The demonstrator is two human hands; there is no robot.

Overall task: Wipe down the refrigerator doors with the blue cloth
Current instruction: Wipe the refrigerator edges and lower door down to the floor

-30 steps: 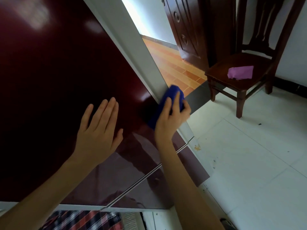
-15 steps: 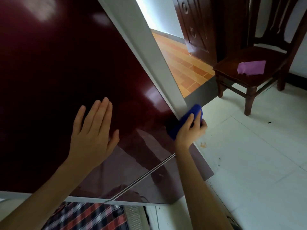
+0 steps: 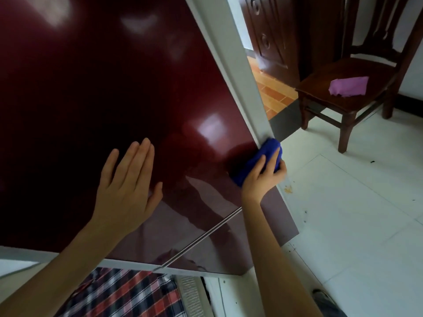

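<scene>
The glossy dark red refrigerator door (image 3: 114, 92) fills the left and middle of the head view, with a thin seam to a lower door (image 3: 206, 250) beneath it. My right hand (image 3: 263, 177) presses the bunched blue cloth (image 3: 263, 156) against the door's right edge, beside the grey side trim (image 3: 240, 72). My left hand (image 3: 128, 191) lies flat on the door with its fingers together and holds nothing.
A dark wooden chair (image 3: 348, 97) with a purple cloth (image 3: 349, 86) on its seat stands on white floor tiles (image 3: 354, 213) at the right. A carved wooden door (image 3: 270, 42) and orange tiles lie beyond the fridge. Plaid fabric (image 3: 128, 294) shows at the bottom.
My right hand slid the blue cloth down along the door's right edge a second ago and has since held near that spot. My left hand stayed flat on the door.
</scene>
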